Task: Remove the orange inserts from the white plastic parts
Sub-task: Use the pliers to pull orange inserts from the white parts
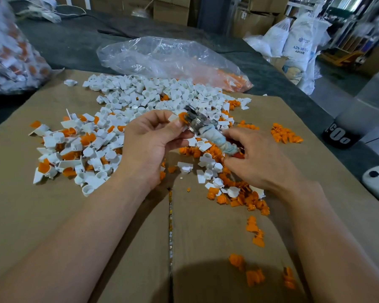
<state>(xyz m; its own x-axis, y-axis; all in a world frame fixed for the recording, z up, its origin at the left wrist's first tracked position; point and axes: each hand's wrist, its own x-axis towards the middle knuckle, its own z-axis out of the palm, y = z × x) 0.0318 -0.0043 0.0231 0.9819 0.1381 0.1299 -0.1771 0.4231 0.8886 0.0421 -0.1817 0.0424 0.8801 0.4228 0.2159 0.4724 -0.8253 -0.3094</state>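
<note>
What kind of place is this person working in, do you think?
Probably a plastics factory or warehouse floor. White sacks printed "ABS resin" stand at the back right, cardboard boxes are stacked behind, and a heap of small white plastic parts lies on flattened cardboard.

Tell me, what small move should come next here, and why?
Probably a short tug of the pliers away from the left hand. Their metal tip sits on the orange insert of the white part that this hand pinches, and the right hand holds the wrapped handles, so pulling should draw the insert out. Whether the tip already bites is blurred.
</note>
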